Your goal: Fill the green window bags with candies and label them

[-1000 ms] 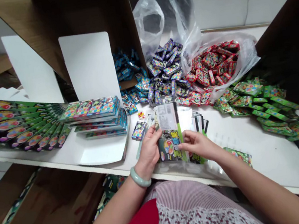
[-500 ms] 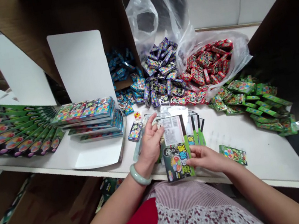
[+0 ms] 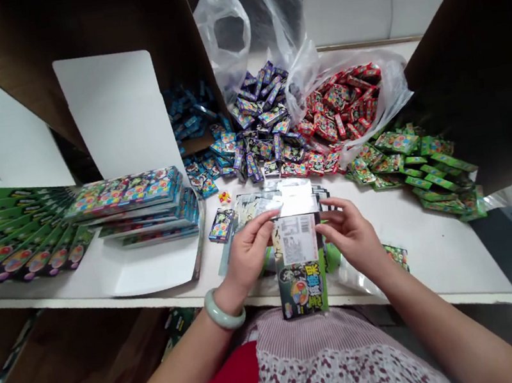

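White tabletop [image 3: 443, 265], heaped loose snack packets [image 3: 266, 131], your left hand [image 3: 248, 251] and right hand [image 3: 353, 233] both pinching a black-green packet [image 3: 301, 275], barcode label up

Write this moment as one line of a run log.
left hand: holds printed packet | right hand: holds same packet | left wrist: green bangle

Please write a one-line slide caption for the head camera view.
Left hand and right hand hold a printed packet near piled sachets.
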{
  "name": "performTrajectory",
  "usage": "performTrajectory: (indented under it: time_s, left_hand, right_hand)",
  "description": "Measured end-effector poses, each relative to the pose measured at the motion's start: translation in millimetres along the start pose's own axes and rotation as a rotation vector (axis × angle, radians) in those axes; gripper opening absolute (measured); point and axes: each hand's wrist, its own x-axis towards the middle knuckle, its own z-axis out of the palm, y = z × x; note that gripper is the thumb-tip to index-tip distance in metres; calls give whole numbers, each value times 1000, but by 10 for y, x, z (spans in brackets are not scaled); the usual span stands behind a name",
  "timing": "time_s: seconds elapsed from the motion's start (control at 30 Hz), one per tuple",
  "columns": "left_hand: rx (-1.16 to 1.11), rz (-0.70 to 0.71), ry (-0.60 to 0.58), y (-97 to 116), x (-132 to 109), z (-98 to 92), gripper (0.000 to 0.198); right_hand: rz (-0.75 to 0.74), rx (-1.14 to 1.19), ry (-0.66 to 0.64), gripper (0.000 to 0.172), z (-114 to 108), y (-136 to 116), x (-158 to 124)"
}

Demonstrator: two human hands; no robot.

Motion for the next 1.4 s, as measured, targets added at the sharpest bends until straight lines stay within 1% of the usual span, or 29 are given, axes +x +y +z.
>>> performTrajectory:
  time_s: [0.13, 0.2, 0.27, 0.33, 0.37, 0.4, 0.43, 0.47, 0.53, 0.6, 0.67, 0.73, 0.8, 0.87, 0.97, 1.07, 1.13, 1.17, 1.23, 1.27, 1.3, 1.4]
  left_hand:
    - [107, 52, -81, 84, 1, -54, 18]
    - [139, 82, -95, 116, -1, -57, 16]
    - [126, 110, -72, 141, -4, -50, 14]
    - [45, 96, -52, 157, -2, -45, 12]
    - [-19, 73, -51, 162, 0, -45, 10]
    - [-85, 43, -56, 165, 3, -50, 9]
    - [-142, 13, -65, 166, 5, -58, 12]
    - [-176, -6, -72, 167, 4, -68, 16]
    - [-171, -2, -82, 175, -1, -90, 19]
    - [-140, 41, -110, 195, -8, -102, 12]
    - [-151, 75, -119, 225, -5, -94, 7]
    - [-167, 58, -95, 259, 14, -67, 5]
    - [-157, 11, -50, 281, 44, -35, 3]
    - [-154, -26, -30, 284, 76, -11, 6]
    - [-153, -30, -24, 256, 105, -15, 8]
    - [-160, 27, -80, 234, 106, -84, 9]
    - [-170, 66, -174, 234, 97, -154, 12]
    - [-169, 77, -224, 235, 89, -188, 13]
    - [-153, 88, -284, 225, 65, -237, 9]
    - [-135, 96, -287, 212, 49, -246, 6]
    - [-113, 107, -276, 195, 29, -244, 3]
    - [-55, 152, -213, 131, -35, -187, 2]
  right_hand:
    - [-52, -75, -85, 16, -32, -17, -43]
    - [-96, -116, -107, 12, -57, -67, -20]
    - [-154, -156, -113, 13, -68, -116, 23]
    - [-143, -97, -112, 8, -61, -150, 70]
    - [-107, -34, -121, 9, -53, -161, 90]
    - [-65, 27, -133, 14, -45, -170, 103]
    - [-34, 64, -143, 19, -39, -180, 110]
    - [-33, 63, -152, 21, -36, -191, 109]
    - [-106, -31, -169, 13, -40, -225, 92]
    - [-192, -135, -192, 5, -49, -274, 69]
    - [-220, -180, -212, 8, -51, -328, 65]
    - [-172, -172, -212, 11, -39, -374, 91]
    - [-84, -138, -219, 13, -15, -407, 140]
    - [-8, -110, -248, 14, 13, -429, 193]
    - [-2, -143, -283, 11, 41, -455, 239]
    - [-91, -223, -329, 10, 32, -476, 226]
    - [-170, -264, -369, 12, 8, -471, 190]
    - [-206, -280, -380, 11, -4, -457, 166]
    - [-276, -306, -351, 5, -16, -403, 108]
    - [-303, -316, -314, 6, -14, -365, 75]
    - [-324, -323, -267, 8, -5, -323, 42]
    - [-361, -324, -152, 7, 46, -211, -51]
